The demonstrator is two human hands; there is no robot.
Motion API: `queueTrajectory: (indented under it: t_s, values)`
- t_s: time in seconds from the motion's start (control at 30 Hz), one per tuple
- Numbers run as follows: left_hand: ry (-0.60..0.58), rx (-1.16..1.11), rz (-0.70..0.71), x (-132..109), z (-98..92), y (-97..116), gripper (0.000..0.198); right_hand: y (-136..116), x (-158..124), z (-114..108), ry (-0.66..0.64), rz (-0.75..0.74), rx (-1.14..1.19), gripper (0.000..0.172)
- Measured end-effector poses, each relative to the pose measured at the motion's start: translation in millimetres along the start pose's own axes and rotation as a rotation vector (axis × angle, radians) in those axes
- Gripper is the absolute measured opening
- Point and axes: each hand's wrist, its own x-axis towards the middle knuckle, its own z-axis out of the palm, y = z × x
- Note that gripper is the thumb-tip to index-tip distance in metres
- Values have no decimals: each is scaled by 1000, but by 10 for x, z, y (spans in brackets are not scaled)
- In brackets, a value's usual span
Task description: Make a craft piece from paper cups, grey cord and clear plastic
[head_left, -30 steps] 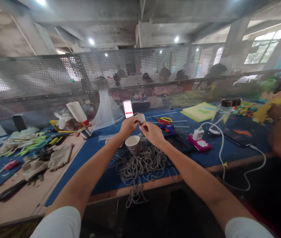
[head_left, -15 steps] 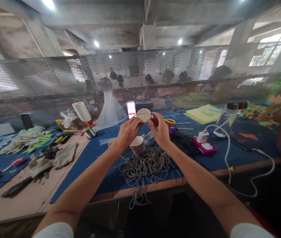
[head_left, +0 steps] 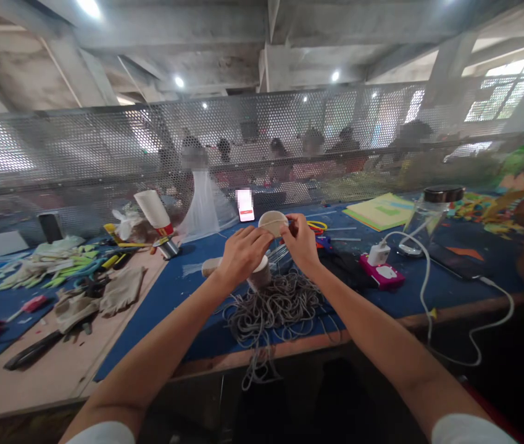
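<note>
The cup is held up in the air between the two hands, above the table and farther from the body than the second cup. Its mouth is turned towards the viewer, so that its long axis appears to be pointed roughly at the person. By neither hand is it approached more closely: it is touched by both. By the left hand it is grasped from the lower left, with the fingers laid over the near side. By the right hand the right side of the rim is pinched between thumb and fingers; whether a strand is also pinched there cannot be told. A thin line is seen across the mouth, perhaps cord.

Below the hands, one heap of cord is spread, with some loops hung over the table edge. The second cup is stood just behind this heap and is partly hidden by the left hand. Also counted are one tilted stack of cups, one lit phone, one jar and one pink box, by which one white plug is borne
</note>
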Motion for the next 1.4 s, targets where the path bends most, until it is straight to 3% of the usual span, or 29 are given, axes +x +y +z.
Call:
queueTrajectory:
  t_s: [0.1, 0.2, 0.23, 0.33, 0.47, 0.73, 1.07, 1.4]
  values:
    - [121, -109, -18, 3, -37, 91, 13, 65, 25, 20, 10, 24, 11, 23]
    - [339, -234, -178, 61, -115, 131, 11, 24, -5, -10, 3, -1, -53, 22]
    - [363, -273, -251, 89, -139, 125, 9, -7, -23, -28, -9, -30, -88, 23]
    - [270, -367, -380, 157, -163, 52, 15, -110, -81, -75, -37, -130, -208, 25]
    - [144, -329, -422, 153, -101, -70, 5, -185, -131, -80, -18, -216, -308, 26]
    - [170, -327, -448, 107, -74, -88, 8, -219, -178, -85, -27, -288, -312, 30]
    - [179, -429, -469, 106, -50, -80, 15, -164, -156, -67, 65, -376, -295, 26]
    - [187, -605, -534, 107, -61, -60, 20, -162, -137, -66, 99, -376, -237, 25]
